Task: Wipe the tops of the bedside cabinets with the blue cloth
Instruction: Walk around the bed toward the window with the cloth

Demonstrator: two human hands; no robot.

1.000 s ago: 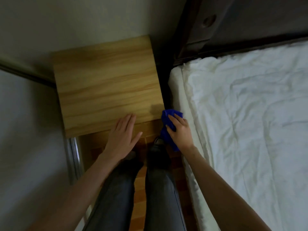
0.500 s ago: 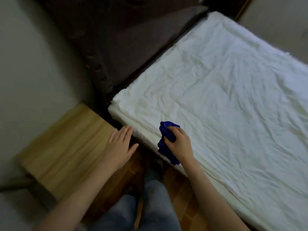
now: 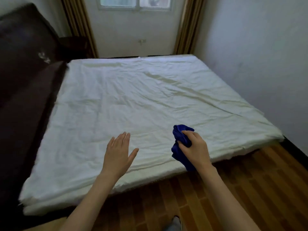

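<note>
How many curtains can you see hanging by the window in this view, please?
2: one curtain hangs left of the window, beside the dark headboard; the other curtain hangs right of it, near the corner. Their tops are out of frame.

Loads of open room over the bed (image 3: 141, 100); the white sheet lies flat with just wrinkles, nothing standing on it, so a hand can sweep across freely; the left hand (image 3: 119, 152), fingers spread, and the right hand (image 3: 194, 150), bunched round the blue cloth (image 3: 180, 142), both sit above its near edge; left side is blocked by the dark headboard (image 3: 25, 67); right side is tight, wall (image 3: 258, 55) close to the mattress; the wood floor (image 3: 233, 189) in front is bare; far end stops at curtains (image 3: 80, 25) and the window wall.
</note>
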